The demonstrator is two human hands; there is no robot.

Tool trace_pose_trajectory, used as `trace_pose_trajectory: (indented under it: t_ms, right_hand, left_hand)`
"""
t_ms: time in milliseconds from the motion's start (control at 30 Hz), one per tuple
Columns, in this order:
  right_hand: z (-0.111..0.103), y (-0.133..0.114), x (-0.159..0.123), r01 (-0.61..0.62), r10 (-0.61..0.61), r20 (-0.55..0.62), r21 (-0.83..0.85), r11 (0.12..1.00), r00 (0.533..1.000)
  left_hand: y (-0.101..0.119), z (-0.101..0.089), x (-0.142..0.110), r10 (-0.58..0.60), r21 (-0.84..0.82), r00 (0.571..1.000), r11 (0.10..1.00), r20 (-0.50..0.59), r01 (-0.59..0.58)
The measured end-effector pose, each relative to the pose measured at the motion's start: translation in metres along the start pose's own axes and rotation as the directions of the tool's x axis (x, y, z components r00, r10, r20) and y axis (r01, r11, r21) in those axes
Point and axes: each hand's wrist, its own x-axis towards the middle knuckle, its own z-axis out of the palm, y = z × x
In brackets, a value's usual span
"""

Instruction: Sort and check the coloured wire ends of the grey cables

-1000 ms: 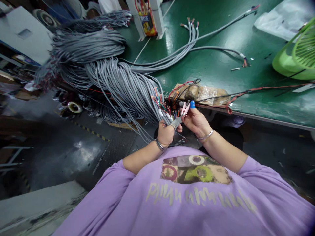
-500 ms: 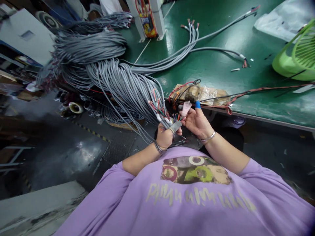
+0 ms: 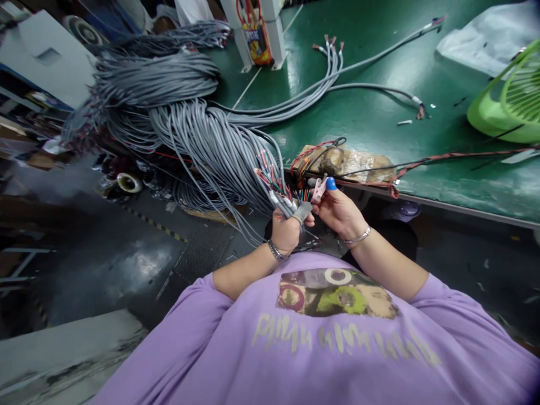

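Observation:
My left hand (image 3: 287,229) is closed around the ends of several grey cables, a grey wrap covering its thumb. Thin coloured wires (image 3: 304,195) fan out of the cable end beside that thumb. Between the fingertips of my right hand (image 3: 340,214) is a pink clip (image 3: 319,190) shaped like a clothes peg, its tip close to these wires. Blue tape covers the right thumb. More stripped cable ends (image 3: 270,180) with red, green and white wires stick up just beyond my left hand. Fingers hide where the clip meets the wires.
A large heap of grey cables (image 3: 211,129) hangs over the edge of the green table (image 3: 379,124). A taped cardboard piece (image 3: 365,163) lies at that edge. A green basket-like fan (image 3: 502,101) and a plastic bag (image 3: 481,39) are at right. Loose cables (image 3: 287,107) stretch across the tabletop.
The pink clip swung up and blurred half a second ago, with the blue-taped thumb lifted off it. Now the thumb is back on the clip. My left hand has kept its hold on the cables.

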Motion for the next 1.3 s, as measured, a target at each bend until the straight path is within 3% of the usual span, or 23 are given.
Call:
trace_pose_trajectory:
  t_ms: [300, 500, 700, 967, 1167, 1300]
  right_hand:
    - [0.002, 0.002, 0.004, -0.009, 0.012, -0.033, 0.078, 0.997, 0.999]
    - [0.0, 0.004, 0.003, -0.001, 0.0, 0.022, 0.046, 0.999, 1.0]
    - [-0.008, 0.0, -0.003, -0.09, 0.087, 0.041, 0.07, 0.993, 0.995]
    - [-0.029, -0.009, -0.016, -0.116, 0.117, -0.005, 0.086, 0.99, 0.993]
    - [-0.047, -0.022, -0.036, 0.087, -0.085, 0.019, -0.156, 0.984, 0.996]
    - [-0.036, -0.026, -0.057, 0.211, -0.187, 0.098, -0.446, 0.87, 0.977]
  left_hand:
    - [-0.003, 0.0, 0.002, 0.026, 0.005, 0.998, 1.0, 0.061, -0.027]
    - [-0.005, -0.004, 0.001, 0.011, 0.059, 0.998, 0.998, 0.06, -0.014]
    - [-0.004, -0.01, -0.002, 0.0, 0.033, 0.998, 0.999, 0.069, -0.003]
    - [-0.001, -0.027, -0.002, -0.001, 0.006, 0.963, 1.0, 0.271, -0.001]
    - [0.006, -0.03, 0.002, -0.036, 0.025, 0.927, 0.999, 0.373, 0.029]
    - [0.01, -0.027, 0.001, -0.028, 0.085, 0.918, 0.996, 0.395, -0.007]
